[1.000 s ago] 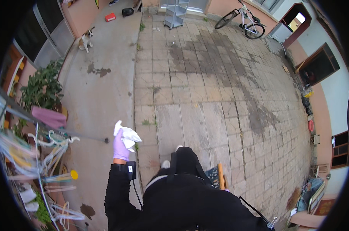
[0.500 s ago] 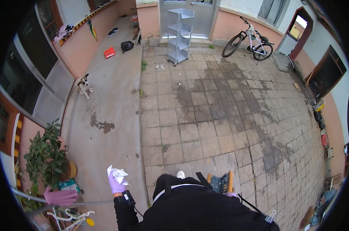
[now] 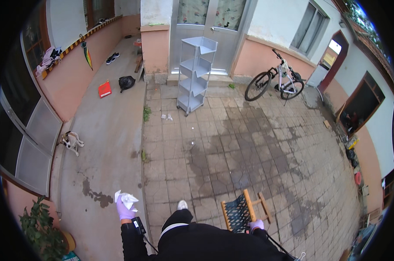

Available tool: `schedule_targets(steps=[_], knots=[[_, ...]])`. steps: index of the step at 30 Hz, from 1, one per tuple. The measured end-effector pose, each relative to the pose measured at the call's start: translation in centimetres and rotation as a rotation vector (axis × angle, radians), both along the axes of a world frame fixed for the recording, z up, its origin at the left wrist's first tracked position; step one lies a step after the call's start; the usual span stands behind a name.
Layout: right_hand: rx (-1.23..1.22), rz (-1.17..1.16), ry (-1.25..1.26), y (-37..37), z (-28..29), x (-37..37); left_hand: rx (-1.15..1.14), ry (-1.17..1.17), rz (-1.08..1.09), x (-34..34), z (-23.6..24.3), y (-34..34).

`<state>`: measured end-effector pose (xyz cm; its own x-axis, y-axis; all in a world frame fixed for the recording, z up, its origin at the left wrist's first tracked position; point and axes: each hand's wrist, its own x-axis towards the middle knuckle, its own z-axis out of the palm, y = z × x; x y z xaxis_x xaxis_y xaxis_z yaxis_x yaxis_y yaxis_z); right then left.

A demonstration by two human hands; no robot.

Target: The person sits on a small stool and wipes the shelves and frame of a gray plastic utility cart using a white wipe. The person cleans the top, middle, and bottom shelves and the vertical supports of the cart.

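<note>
got a crumpled white cloth [image 3: 128, 201] bunched in the left hand [image 3: 126, 212], in a purple glove, out over the concrete walkway [image 3: 110, 161] at near left; can't make out every fingertip under the folds. gripping a folding stool [image 3: 237, 213] at near right with the right hand [image 3: 256, 224], also purple-gloved, wrapped round the near end of a thick tan wooden bar, partly covered by a black sleeve [image 3: 262, 235]. see dark woven seat left of that bar, more wood sticking out to the right. can't say whether touching the ground or held clear of it. wearing a small black box [image 3: 138, 225] at the left wrist, with a cable running back toward the body. showing one white shoe [image 3: 182, 205] between the hands, on the paving [image 3: 166, 174]. further out, see a potted plant [image 3: 40, 224] at the near left edge, then a dog [image 3: 71, 141] on the walkway just beside a glass-and-metal door [image 3: 38, 143], head turned left. beyond that, see a red box [image 3: 104, 89] and a black bag [image 3: 127, 82] near each other at far left. at far centre, see a grey tiered rack [image 3: 197, 65] standing upright before a double door [image 3: 223, 48]. at far right, see a bicycle [image 3: 278, 80] parked near the pink-and-white wall [image 3: 266, 54].
</note>
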<state>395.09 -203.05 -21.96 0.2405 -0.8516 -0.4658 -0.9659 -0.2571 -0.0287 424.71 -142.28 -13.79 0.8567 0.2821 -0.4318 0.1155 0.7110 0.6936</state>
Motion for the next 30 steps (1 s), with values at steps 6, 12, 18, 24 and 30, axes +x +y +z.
schedule_targets(steps=[6, 12, 18, 24, 30], knots=[[0.185, -0.147, 0.066, -1.6, 0.1, 13.0, -0.119, 0.03, -0.237, 24.2, 5.3, -11.6], [0.38, -0.011, 0.312, -3.4, -4.4, 25.5, 0.008, -0.067, -0.365, 42.6, 6.3, -18.9], [0.492, 0.308, 0.335, -9.4, -7.9, 42.0, -0.038, 0.111, -0.302, 57.7, 4.6, -22.3], [0.462, 0.219, 0.178, -14.6, -7.6, 58.3, 0.02, -0.034, -0.347, 71.6, 8.4, -26.7], [0.139, -0.226, -0.226, -18.6, -7.3, 75.8, 0.044, 0.095, -0.442, 84.0, 7.1, -28.5]])
